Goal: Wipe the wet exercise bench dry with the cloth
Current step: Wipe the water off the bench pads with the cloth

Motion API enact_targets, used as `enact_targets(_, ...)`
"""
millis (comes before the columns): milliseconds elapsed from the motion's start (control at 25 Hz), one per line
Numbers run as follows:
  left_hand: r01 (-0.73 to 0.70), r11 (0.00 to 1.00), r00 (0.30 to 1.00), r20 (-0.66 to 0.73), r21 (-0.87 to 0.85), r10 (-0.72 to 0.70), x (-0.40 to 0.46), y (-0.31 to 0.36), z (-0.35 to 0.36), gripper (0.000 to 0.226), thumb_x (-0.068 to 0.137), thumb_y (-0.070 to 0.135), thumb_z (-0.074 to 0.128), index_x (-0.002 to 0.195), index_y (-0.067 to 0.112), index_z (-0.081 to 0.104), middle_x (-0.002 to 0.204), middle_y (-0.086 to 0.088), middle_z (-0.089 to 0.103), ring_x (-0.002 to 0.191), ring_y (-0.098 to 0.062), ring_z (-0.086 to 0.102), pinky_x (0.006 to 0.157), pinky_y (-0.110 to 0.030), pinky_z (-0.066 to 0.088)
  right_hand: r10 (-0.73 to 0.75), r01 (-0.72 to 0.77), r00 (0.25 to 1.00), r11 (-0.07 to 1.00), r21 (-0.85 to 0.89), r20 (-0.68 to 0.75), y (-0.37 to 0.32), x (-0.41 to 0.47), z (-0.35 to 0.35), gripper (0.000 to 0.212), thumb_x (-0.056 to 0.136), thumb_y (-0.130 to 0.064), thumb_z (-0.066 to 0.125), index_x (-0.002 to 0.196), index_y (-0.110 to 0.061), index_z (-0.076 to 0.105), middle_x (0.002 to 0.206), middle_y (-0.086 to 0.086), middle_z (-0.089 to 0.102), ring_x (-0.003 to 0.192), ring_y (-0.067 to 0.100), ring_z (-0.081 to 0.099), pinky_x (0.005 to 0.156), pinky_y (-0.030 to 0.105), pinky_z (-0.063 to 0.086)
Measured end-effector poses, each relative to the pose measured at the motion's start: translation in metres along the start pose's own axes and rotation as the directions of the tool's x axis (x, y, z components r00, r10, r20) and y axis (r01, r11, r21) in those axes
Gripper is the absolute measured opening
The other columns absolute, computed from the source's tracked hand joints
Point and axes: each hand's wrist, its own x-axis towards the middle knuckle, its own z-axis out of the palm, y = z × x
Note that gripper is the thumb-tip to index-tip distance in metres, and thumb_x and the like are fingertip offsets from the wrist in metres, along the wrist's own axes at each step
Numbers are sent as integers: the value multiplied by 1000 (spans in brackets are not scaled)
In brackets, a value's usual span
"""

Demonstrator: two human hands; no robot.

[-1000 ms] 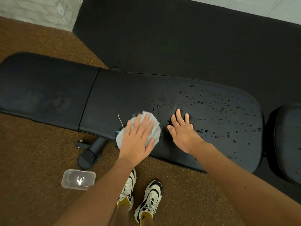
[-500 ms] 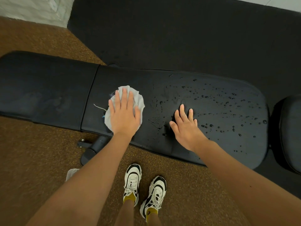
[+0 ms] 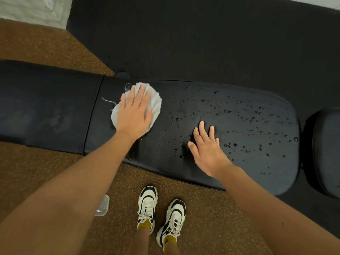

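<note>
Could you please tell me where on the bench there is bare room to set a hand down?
The black padded bench is bare left of the grey cloth under the left hand, past the seam. Right of the right hand, water droplets crowd it.

Worktop (image 3: 230, 162): black padded vinyl, smooth, glossy where beaded with droplets (image 3: 239, 115). Cloth (image 3: 156, 102): pale grey woven fabric, frayed loose threads. Floor (image 3: 46, 172): brown speckled, rough. Mat (image 3: 202, 43): black, matt. Container (image 3: 103, 207): clear plastic.
</note>
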Motion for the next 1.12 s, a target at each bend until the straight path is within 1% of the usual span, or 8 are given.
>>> enact_targets(120, -17, 1000, 1000, 4, -15, 17, 24, 31, 0, 59, 94, 35, 17, 146, 11, 30, 156, -7, 22, 144, -32, 15, 115, -51, 12, 1, -1, 1000, 1000, 6, -2, -1, 1, 0, 59, 102, -40, 16, 152, -14, -1, 158, 2, -19, 143, 32, -21, 118, 50, 3)
enact_targets(240, -204, 979, 979, 17, 12, 204, 10, 47, -1, 56, 97, 36, 17, 147, 13, 29, 157, -7, 20, 145, -30, 14, 116, -50, 12, 5, -5, 1000, 1000, 29, -3, -1, 0, 0, 58, 102, -39, 16, 152, -14, -1, 158, 1, -20, 143, 30, -21, 118, 49, 2)
enact_targets(400, -463, 886, 885, 62, 27, 461, -41, 18, -1, 54, 97, 37, 24, 148, 17, 28, 158, -5, 17, 145, -26, 13, 115, -49, 18, -6, 5, 1000, 999, 49, 20, 0, -2, -6, 57, 102, -38, 16, 151, -14, 0, 158, 0, -20, 143, 29, -21, 119, 48, 2)
enact_targets(480, -412, 911, 910, 59, 21, 411, -45, -5, -2, 56, 96, 38, 23, 148, 18, 29, 158, -4, 18, 145, -26, 14, 114, -50, 19, -6, 5, 1000, 999, 48, 22, 1, -2, -6, 57, 102, -39, 16, 152, -14, 0, 158, 0, -20, 143, 29, -22, 119, 48, 2)
enact_targets(680, -42, 999, 999, 25, 0, 42, -22, 17, -3, 57, 95, 39, 21, 147, 16, 29, 157, -5, 21, 144, -29, 14, 115, -52, 15, 2, -2, 1000, 999, 43, -2, -1, -1, -1, 58, 102, -39, 16, 152, -14, -1, 157, 1, -20, 143, 30, -22, 118, 49, 1)
enact_targets(880, -365, 931, 927, 97, -6, 364, -81, 6, 1, 56, 95, 41, 25, 148, 22, 27, 158, 0, 14, 146, -23, 8, 115, -52, 15, 0, -1, 1000, 999, 53, 22, -1, -4, -7, 56, 102, -37, 17, 151, -14, 1, 158, 0, -20, 143, 29, -21, 118, 47, 2)
enact_targets(1040, 8, 1000, 999, 44, -8, -8, -65, 10, 0, 58, 93, 41, 23, 147, 20, 31, 157, -3, 21, 145, -27, 13, 114, -54, 13, 7, -7, 1000, 1000, 19, 18, -2, -1, -3, 57, 102, -38, 16, 152, -15, -1, 158, 1, -20, 143, 31, -21, 118, 48, 2)
enact_targets(1120, 82, 996, 996, 41, -19, -82, -49, 38, -1, 58, 93, 40, 22, 148, 21, 27, 157, -3, 19, 145, -28, 11, 113, -55, 11, 9, -9, 1000, 1000, 9, 8, -2, 0, -1, 57, 102, -37, 15, 152, -15, -1, 158, 1, -20, 143, 32, -21, 118, 49, 3)
